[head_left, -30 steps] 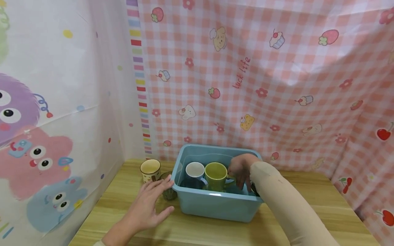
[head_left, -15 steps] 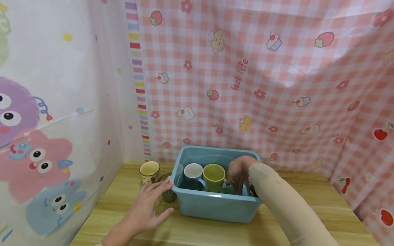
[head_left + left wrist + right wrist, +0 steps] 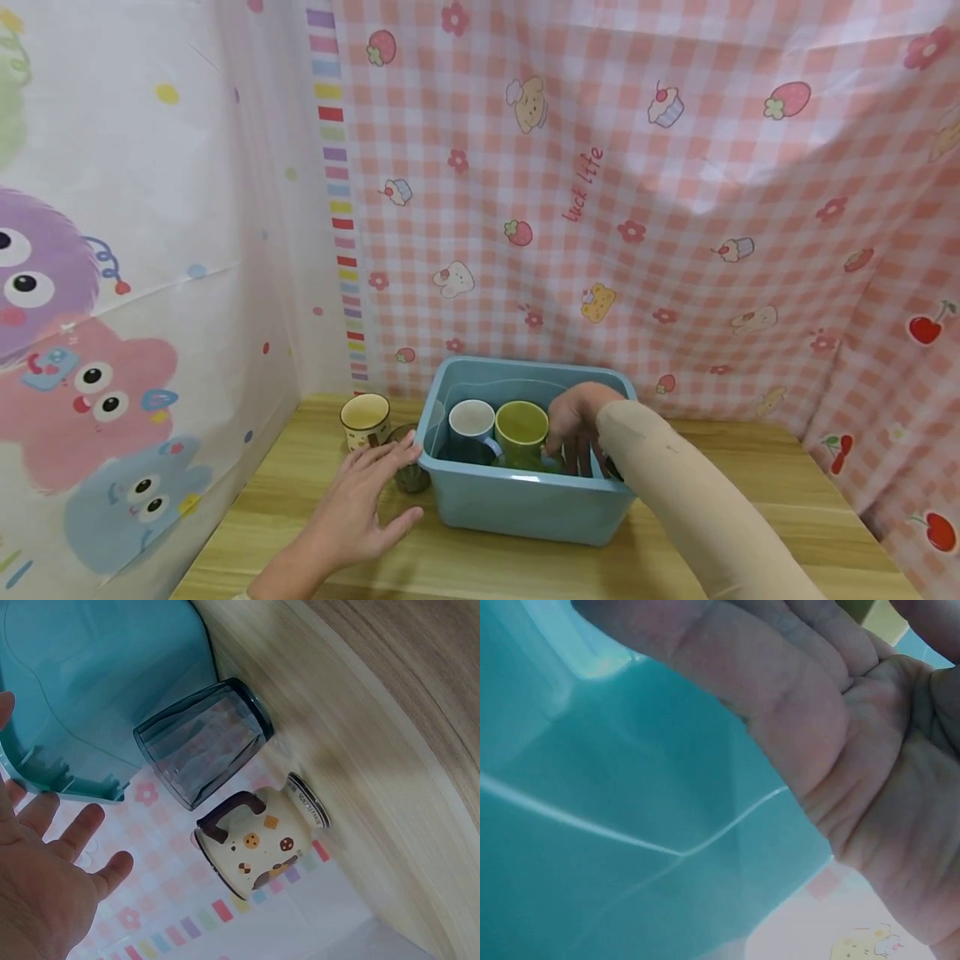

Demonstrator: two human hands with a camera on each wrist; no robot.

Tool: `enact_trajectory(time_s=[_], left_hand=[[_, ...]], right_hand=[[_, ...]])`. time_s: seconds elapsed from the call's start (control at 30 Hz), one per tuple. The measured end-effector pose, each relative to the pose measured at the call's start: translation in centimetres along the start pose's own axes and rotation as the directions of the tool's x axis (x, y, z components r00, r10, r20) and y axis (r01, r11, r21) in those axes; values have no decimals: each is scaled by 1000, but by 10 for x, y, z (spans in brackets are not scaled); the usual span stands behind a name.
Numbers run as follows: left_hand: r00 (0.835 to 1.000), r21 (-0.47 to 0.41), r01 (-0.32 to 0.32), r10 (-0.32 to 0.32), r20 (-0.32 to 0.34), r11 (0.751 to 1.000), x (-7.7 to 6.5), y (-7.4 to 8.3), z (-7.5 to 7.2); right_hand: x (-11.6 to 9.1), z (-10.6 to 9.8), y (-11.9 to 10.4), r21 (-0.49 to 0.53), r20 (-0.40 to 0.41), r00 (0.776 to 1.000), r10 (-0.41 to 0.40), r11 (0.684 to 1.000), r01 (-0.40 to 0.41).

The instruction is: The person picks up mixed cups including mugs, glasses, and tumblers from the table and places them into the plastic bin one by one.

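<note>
My left hand point(image 3: 356, 508) is spread, its fingertips at the left rim of a blue plastic bin point(image 3: 525, 510). My right hand point(image 3: 579, 423) reaches down inside the bin, fingers pointing downward, close beside the handle side of a green mug point(image 3: 522, 423); the fingertips are hidden. Left of the green mug stands a mug with a white inside point(image 3: 472, 418) and a pale handle. In the right wrist view, my right palm and fingers point(image 3: 802, 712) look extended by the bin's wall point(image 3: 660, 802), and a piece of green shows behind them.
Outside the bin, on the left, stand a dark clear glass point(image 3: 202, 742) and a cream mug point(image 3: 259, 844) with cookie prints and a brown handle. All rest on a wood-grain table point(image 3: 300, 467). A pink checked cloth point(image 3: 480, 208) hangs behind.
My right hand has shifted slightly left inside the bin, toward the green mug. The left hand stays at the rim. The head view has tilted up a little.
</note>
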State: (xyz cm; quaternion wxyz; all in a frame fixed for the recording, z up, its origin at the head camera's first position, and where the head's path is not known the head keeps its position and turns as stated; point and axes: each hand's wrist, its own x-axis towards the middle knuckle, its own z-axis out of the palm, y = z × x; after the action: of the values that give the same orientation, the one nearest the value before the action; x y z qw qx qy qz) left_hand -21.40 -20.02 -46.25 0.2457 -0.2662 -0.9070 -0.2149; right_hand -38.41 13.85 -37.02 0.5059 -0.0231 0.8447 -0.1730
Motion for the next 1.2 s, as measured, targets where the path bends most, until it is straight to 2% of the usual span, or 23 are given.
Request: enact_trajectory(time_s=[0.17, 0.33, 0.5, 0.63, 0.77, 0.87, 0.93, 1.0, 1.2], left_hand=[[1000, 3, -6, 6, -6, 1000, 1, 0, 2], [1000, 11, -10, 10, -8, 1000, 1, 1, 3], [1000, 8, 5, -5, 0, 1000, 1, 2, 3], [1000, 11, 10, -10, -2, 1000, 0, 2, 4], [1000, 31, 1, -1, -12, 1000, 0, 2, 4], [1000, 38, -4, 4, -16, 999, -1, 2, 5], [1000, 35, -3, 4, -19, 999, -1, 2, 5], [1000, 35, -1, 2, -25, 999, -1, 2, 4], [999, 50, -23, 26, -48, 998, -1, 2, 4]], right_hand=[[-12, -5, 2, -48, -82, 996, -23, 999, 19], [-26, -9, 6, -45, -178, 982, -69, 997, 62], [-36, -17, 7, -69, -252, 958, -138, 990, 124], [-46, -23, 8, -118, -312, 923, -224, 973, 196], [-57, -26, 11, -162, -392, 866, -310, 950, 266], [-64, -26, 15, -187, -448, 811, -377, 926, 327], [-68, -25, 17, -216, -485, 763, -428, 904, 370], [-73, -23, 21, -243, -529, 705, -473, 880, 408], [-86, -11, 36, -297, -665, 537, -519, 843, 448]])
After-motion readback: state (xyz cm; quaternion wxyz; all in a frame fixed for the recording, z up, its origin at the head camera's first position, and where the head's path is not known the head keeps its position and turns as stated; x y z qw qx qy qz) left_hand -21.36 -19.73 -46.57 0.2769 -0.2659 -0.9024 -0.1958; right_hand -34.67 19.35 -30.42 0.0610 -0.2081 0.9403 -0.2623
